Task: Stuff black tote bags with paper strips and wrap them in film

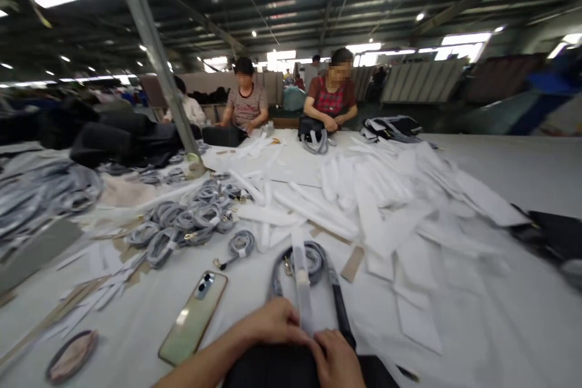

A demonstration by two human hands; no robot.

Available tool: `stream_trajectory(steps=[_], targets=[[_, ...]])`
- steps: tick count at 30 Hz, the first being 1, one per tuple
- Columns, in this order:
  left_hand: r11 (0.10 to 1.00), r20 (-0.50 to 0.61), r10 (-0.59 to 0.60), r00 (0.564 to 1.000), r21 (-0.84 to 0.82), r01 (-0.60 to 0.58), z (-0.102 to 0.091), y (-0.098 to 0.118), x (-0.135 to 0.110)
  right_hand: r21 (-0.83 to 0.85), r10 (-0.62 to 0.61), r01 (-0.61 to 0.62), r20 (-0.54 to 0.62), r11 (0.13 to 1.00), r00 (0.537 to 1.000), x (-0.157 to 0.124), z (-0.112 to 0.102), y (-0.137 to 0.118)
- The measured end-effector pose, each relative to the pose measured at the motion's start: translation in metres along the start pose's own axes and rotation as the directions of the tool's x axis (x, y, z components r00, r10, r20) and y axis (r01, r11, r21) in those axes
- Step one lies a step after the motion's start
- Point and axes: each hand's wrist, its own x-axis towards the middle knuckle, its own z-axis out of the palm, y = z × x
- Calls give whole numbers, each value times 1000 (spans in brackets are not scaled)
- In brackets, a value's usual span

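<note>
Bag (273, 370), black, lies toward the near edge of the surface (495, 154); its lower part runs out of view. Left hand (278, 322) at the bag's upper edge, fingers bent inward. Right hand (335, 356) just beside it, thumb and fingers bent to the same edge, fingertips all but meeting the left's. Whether either grips cloth or the band's end: cannot tell, blurred and hidden.

Beyond the hands, farther from the near edge: strap (325, 259) arched around a grey coil (313, 264), its black part slanting down on the right. Pale band (300, 276) lies across the coil and runs down to the fingers.

Judgement on handling: best steady the bag's edge with one hand and let the other do the fine work; both thumbs low, so the view between them is open. Band should lie flat and untwisted. Strap's black part is close to the right hand and could snag a knuckle; better eased aside toward the right edge. Soft cloth will likely buckle if pushed, so light tension sideways.

Phone (193, 318) near the left forearm, an elbow risk. White strips (318, 212) crowd toward the far edge; loose ends best clear of the fingers.
</note>
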Motion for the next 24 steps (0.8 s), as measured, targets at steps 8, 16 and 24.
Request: stream_trajectory(steps=[8,16,24], targets=[[997,-23,-31,999,-69,29,2,-16,9,-146,11,-3,52,989,999,-6,-10,-18],[999,-105,-35,994,30,38,12,-21,3,-279,-48,74,100,957,994,-15,-23,-28],[994,-61,-33,998,99,39,9,-21,6,-263,-132,158,113,952,985,-24,-32,-26]])
